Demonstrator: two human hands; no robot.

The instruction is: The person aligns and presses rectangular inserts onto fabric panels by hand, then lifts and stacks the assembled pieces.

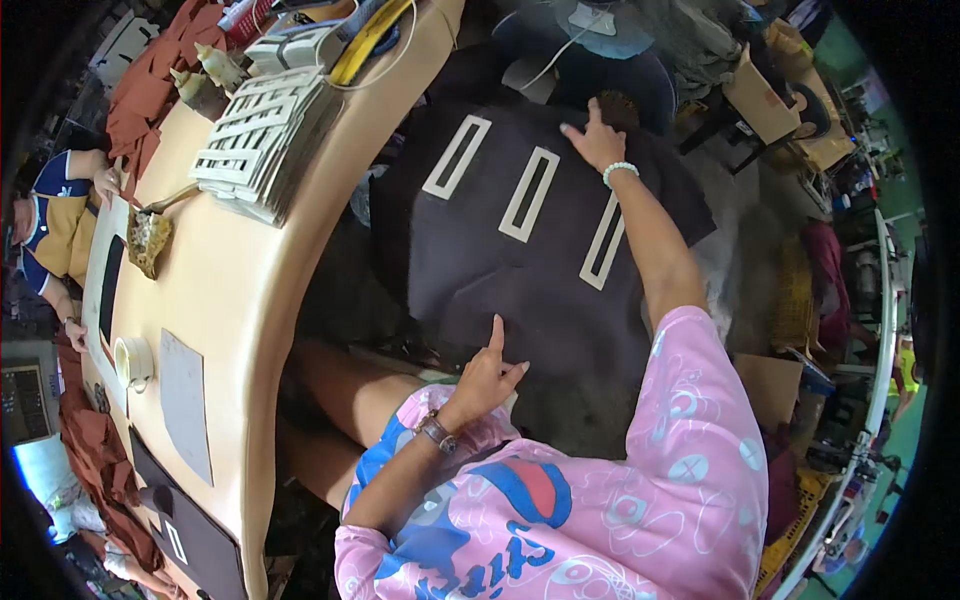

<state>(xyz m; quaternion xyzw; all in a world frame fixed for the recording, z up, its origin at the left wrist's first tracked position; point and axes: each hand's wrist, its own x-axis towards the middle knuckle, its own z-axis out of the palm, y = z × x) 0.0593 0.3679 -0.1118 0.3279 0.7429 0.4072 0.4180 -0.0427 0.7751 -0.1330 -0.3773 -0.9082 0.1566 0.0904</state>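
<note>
A large dark sheet (470,250) lies in front of me, with three pale, slotted rectangular frames on it: one at the left (457,157), one in the middle (529,195) and one at the right (604,245), partly behind my forearm. My right hand (600,138) touches the sheet's far edge, index finger and thumb spread, holding nothing visible. Close to my body, my left hand (484,382) is over the near edge of the sheet, its index finger stretched forward and thumb apart. Nothing shows in it.
On the table (265,290) at the left are a stack of slotted pale pieces (262,140), a tape roll (133,362), a grey panel (186,400) and a brush on a crusted piece (150,240). A co-worker (65,220) holds a panel there. Cardboard boxes (757,95) stand at right.
</note>
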